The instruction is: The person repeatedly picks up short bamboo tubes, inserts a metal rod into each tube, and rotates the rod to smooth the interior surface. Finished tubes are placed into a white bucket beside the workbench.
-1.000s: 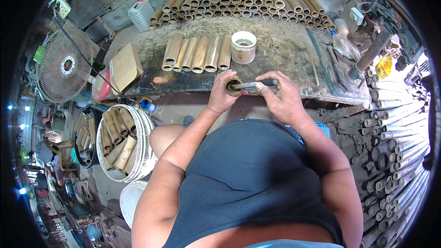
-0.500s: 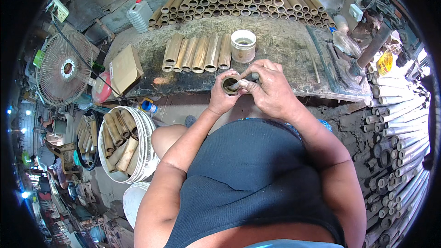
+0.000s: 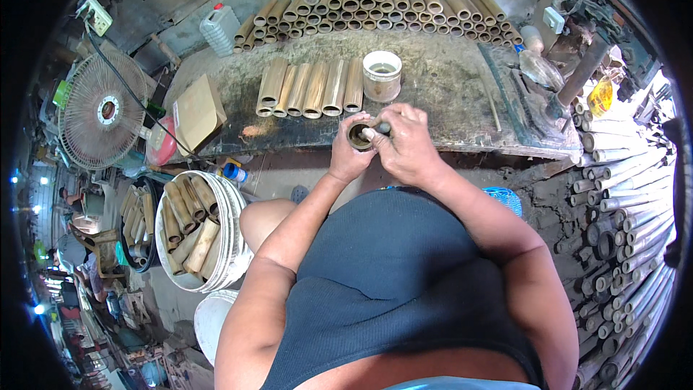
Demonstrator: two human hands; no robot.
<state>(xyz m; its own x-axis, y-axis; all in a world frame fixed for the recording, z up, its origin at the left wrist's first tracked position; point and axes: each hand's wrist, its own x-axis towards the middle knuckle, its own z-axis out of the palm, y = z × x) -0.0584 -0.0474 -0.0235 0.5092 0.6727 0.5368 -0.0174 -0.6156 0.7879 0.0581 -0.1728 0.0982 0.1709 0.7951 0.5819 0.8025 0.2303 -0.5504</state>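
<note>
Over the near edge of the workbench, my left hand point(image 3: 346, 157) is wrapped round a bamboo tube point(image 3: 355, 146), its open end facing up. My right hand point(image 3: 410, 146) is closed on a short, dark, rod-like tool point(image 3: 385, 128) whose exact kind I cannot make out. Right fingertips and thumb lie at the tube's rim, and the tool's working end is hidden by them. Just beyond the hands stands a white tub point(image 3: 382, 90) with liquid in it. A row of bamboo tubes point(image 3: 315, 94) lies side by side left of the tub.
Many more tubes point(image 3: 375, 14) are stacked along the bench's back. A plastic jug point(image 3: 219, 29), cardboard box point(image 3: 198, 114) and fan point(image 3: 107, 110) are at left. Below them stands a white bucket point(image 3: 234, 245) of tubes. Long poles point(image 3: 635, 209) are piled at right.
My right hand has moved slightly left and nearer to me, closer against the tube. Less of the tool shows above its fingers. The left hand still holds the tube in nearly the same place.
</note>
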